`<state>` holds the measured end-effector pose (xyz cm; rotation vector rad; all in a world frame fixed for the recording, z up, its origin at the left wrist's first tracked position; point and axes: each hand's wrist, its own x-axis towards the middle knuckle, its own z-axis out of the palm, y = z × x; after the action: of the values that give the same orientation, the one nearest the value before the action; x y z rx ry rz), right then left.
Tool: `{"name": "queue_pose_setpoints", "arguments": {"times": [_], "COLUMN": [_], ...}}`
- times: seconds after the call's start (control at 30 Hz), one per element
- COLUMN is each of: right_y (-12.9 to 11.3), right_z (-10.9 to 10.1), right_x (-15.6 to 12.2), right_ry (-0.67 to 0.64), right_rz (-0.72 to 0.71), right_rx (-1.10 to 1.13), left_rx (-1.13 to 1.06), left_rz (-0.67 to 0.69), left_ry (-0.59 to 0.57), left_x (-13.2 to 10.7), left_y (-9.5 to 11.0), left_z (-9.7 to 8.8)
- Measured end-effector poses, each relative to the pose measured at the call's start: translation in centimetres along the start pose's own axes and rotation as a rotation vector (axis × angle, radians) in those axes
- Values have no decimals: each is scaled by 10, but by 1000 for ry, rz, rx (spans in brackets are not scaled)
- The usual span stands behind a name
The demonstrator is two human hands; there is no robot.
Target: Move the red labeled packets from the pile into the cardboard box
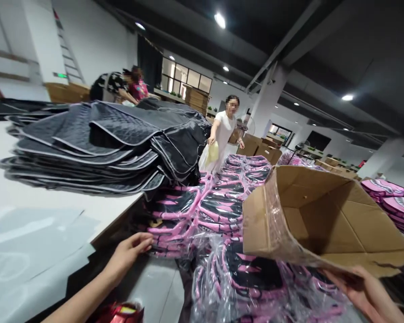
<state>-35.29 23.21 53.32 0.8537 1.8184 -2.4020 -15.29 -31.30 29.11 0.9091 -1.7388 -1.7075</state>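
One cardboard box (259, 220) is tilted over many pink-and-black packs (252, 269), too many for exact counting. The right hand (360, 285) holds its lower edge from below. The left hand (136, 249) has bent fingers beside one stack of packs; I cannot tell if it grips. One table (0, 139) carries a big pile of black mats (87, 161). Behind are three people (224, 130).

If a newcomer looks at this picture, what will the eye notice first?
Probably the open cardboard box at right, with the right hand under its lower edge. Next come the plastic-wrapped pink-and-black packs stacked through the middle, with the left hand at their left side. Dark, pale-edged pieces lie piled at left.
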Motion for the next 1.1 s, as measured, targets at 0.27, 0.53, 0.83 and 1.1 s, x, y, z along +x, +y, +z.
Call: {"name": "queue_pose_setpoints", "arguments": {"times": [0.27,0.53,0.83,1.1], "right_y": [-8,17,14,24], "right_z": [179,347,507,629], "right_x": [72,185,288,309], "right_ry": [-127,-231,-282,-367], "right_rz": [41,101,110,73], "right_rx": [143,186,54,-105], "left_rx": [187,576,473,420], "left_rz": [195,231,324,519], "left_ry": [-199,-191,105,155], "left_x": [130,280,390,256], "left_y": [44,114,89,-49], "left_z": [83,194,220,97]}}
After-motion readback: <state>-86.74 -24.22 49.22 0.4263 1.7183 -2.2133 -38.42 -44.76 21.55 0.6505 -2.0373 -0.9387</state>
